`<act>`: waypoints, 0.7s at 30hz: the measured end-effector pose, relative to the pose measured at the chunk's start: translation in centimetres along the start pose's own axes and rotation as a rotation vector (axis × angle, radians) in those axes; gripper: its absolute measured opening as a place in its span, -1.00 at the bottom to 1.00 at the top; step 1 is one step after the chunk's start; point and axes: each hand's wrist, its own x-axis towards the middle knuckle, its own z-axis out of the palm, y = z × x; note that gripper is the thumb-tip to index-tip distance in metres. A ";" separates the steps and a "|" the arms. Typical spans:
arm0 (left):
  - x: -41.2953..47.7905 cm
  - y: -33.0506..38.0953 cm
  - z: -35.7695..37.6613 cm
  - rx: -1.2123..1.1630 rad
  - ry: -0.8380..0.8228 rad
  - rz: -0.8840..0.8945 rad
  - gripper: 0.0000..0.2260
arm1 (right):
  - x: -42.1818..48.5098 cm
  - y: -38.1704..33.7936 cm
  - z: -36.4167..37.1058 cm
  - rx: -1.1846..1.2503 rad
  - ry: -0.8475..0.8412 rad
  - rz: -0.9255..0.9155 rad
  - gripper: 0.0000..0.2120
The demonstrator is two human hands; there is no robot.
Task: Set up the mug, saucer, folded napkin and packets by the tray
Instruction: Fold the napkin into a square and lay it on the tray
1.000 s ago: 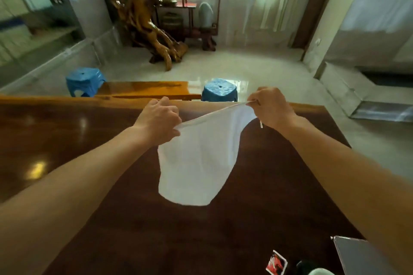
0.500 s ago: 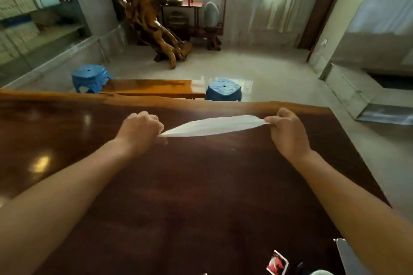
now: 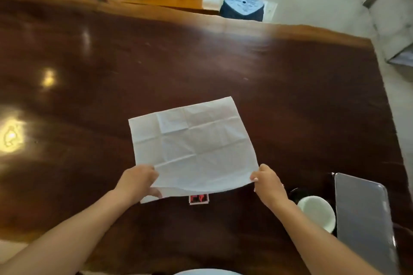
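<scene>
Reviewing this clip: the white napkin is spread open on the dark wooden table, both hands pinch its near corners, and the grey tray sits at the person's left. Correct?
Not quite. The tray sits at the person's right, beside the white mug. The rest holds in the head view: the napkin is spread open on the table, with the left hand and right hand pinching its near corners.

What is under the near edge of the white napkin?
A red-and-white packet pokes out beneath the napkin; its far part is covered. Elsewhere the napkin hides the table.
</scene>
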 end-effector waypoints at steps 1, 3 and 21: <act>-0.7 -0.3 0.9 -0.026 -0.022 0.016 -0.53 | -0.1 0.4 0.6 0.003 -0.036 -0.011 -0.75; -2.1 -1.1 2.6 -0.071 -0.053 0.017 -0.61 | -0.1 0.9 1.3 -0.137 -0.105 -0.085 -0.71; -7.6 4.0 13.7 -0.031 -0.070 -0.133 -0.60 | 5.4 -4.4 -2.2 -0.618 -0.511 -0.150 -0.69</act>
